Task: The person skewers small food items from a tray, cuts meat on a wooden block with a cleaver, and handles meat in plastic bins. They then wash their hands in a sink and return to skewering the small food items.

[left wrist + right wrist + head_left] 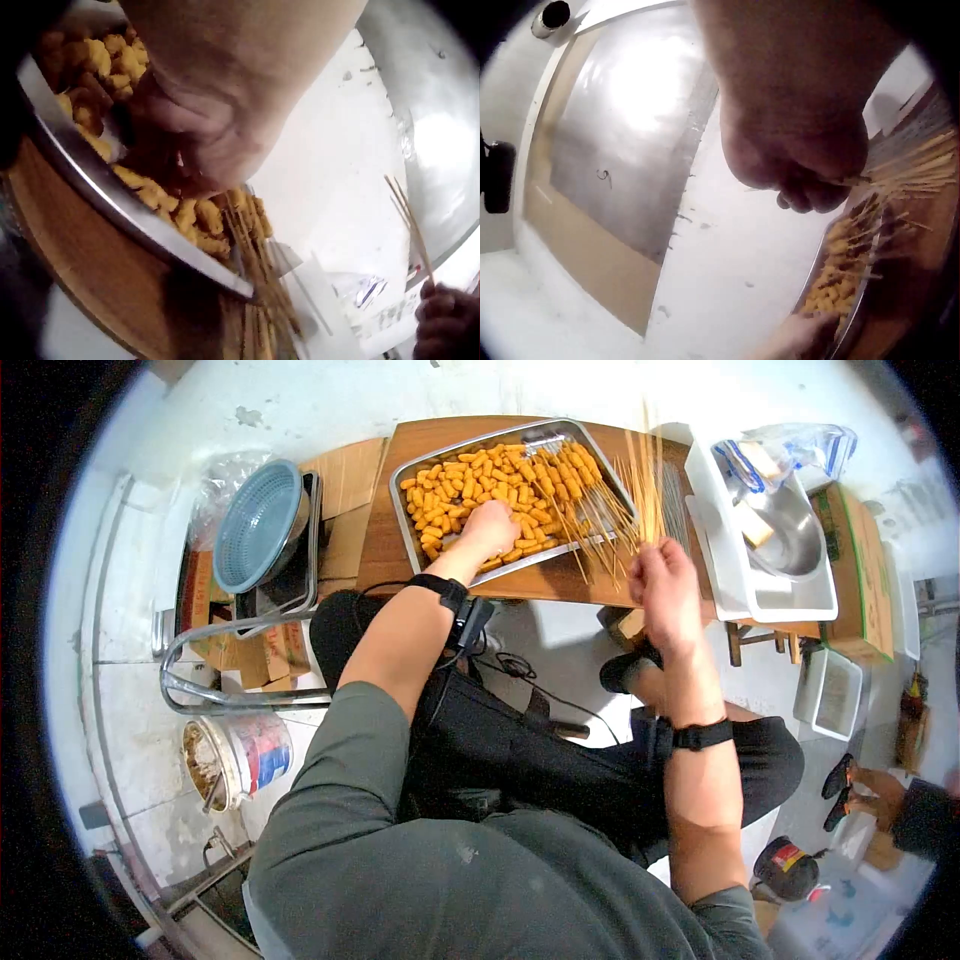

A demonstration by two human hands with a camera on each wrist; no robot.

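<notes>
A metal tray (402, 510) holds many orange-yellow food pieces (440, 490), with loaded skewers (570, 475) laid at its right side. The left hand (490, 528) reaches down among the loose pieces near the tray's front; in the left wrist view that hand (217, 112) is bent over the pieces, its fingertips hidden. Right of the tray, the right hand (668, 590) is raised, its fingers curled round thin wooden sticks (645, 485) that point away from the body. The left wrist view shows a few sticks (414, 232) standing up from the right hand (448, 322).
A blue-grey basket (262, 525) stands left of the wooden table (385, 555). At the right are a white bin (720, 540) with a steel bowl (800, 550) and a carton (855, 575). A bucket (265, 755) is on the floor at left; another person's feet (845, 790) show at right.
</notes>
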